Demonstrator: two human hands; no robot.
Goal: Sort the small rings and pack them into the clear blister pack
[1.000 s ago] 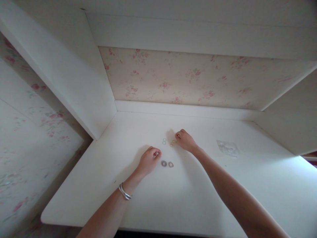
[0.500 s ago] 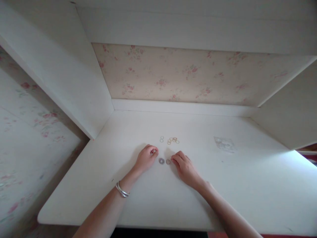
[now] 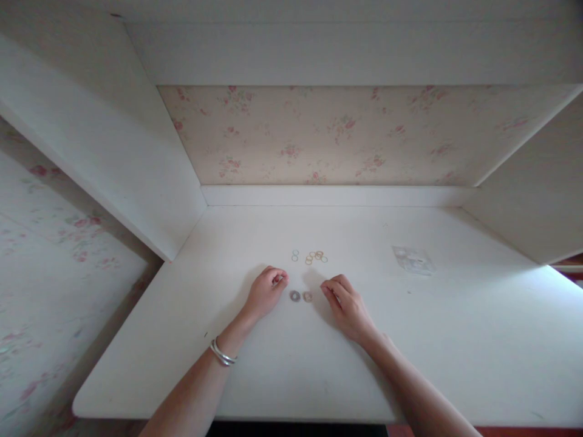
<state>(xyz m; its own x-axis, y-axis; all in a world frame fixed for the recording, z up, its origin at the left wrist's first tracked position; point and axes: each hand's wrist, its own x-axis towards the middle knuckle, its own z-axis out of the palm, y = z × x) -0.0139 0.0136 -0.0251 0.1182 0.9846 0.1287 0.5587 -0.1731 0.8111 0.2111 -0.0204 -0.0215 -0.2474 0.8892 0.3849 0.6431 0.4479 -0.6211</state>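
My left hand [image 3: 268,291] rests on the white tabletop, its fingers curled and thumb tip meeting the forefinger. Whether anything is between them I cannot make out. To its right lie two small piles of thin rings: a grey, silvery pile [image 3: 295,296] and a gold-coloured pile [image 3: 308,297]. My right hand [image 3: 347,307] is closed in a pinch, a short way right of the gold pile and apart from it. No object shows at its fingertips. Beyond the hands, several loose gold-coloured rings [image 3: 309,260] overlap in a cluster, with two pale rings [image 3: 295,255] to their left.
A clear plastic bag [image 3: 413,261] lies on the right of the white tabletop [image 3: 282,370]. White side panels stand left and right, with a low ledge [image 3: 337,195] at the back under flowered wallpaper. A small dark speck [image 3: 205,334] lies near my left forearm.
My right hand has drawn away from the gold pile, slightly up and to the right. My left hand stays nearly where it was. The view has tilted slightly.
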